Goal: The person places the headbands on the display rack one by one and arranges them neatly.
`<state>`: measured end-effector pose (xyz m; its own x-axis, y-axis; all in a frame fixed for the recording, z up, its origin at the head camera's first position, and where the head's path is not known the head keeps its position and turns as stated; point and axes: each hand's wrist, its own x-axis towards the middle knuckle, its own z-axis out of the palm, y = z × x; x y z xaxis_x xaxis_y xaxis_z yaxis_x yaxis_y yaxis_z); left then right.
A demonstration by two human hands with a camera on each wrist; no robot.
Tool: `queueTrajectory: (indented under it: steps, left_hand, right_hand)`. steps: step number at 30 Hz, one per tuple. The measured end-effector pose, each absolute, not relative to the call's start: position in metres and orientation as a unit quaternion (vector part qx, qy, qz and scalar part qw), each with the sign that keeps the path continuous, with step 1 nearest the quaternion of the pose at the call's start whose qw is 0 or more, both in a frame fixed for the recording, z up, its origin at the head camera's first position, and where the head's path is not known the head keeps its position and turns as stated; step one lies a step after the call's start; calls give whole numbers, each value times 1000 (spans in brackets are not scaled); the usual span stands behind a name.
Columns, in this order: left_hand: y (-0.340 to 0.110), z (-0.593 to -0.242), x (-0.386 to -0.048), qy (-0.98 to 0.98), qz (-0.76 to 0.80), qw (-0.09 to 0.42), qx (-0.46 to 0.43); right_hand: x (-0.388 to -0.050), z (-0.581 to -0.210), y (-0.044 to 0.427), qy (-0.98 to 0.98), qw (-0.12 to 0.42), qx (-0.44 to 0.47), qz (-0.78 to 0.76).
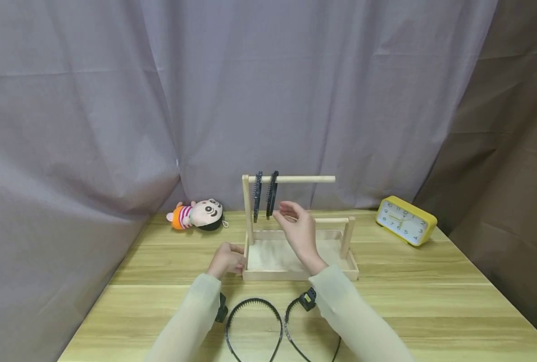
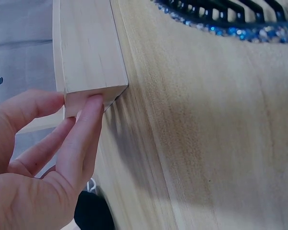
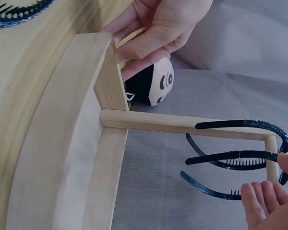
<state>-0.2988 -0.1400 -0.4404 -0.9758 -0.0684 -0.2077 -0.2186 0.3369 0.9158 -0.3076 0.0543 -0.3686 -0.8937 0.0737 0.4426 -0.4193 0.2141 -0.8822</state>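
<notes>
The right sleeve (image 1: pixel 354 314) partly hides one headband (image 1: pixel 286 324).

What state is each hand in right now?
Left hand: open, touching the end of the wooden rack.
Right hand: holding a black headband on the rack's bar.

We see black hairbands (image 1: pixel 272 196) and a pale tan rack (image 1: pixel 277 275) in the middle. We spot a yellow clock (image 1: pixel 401 221) at right and a pink-and-white striped doll (image 1: pixel 195 215) at left.
</notes>
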Motion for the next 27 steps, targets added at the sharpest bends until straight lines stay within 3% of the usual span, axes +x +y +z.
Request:
queueTrajectory:
  steps: [27]
  left_hand:
    - [-140,-440,-299,808,578,66,-90]
  right_hand:
    - [-270,-391,113,-826,98,50,553]
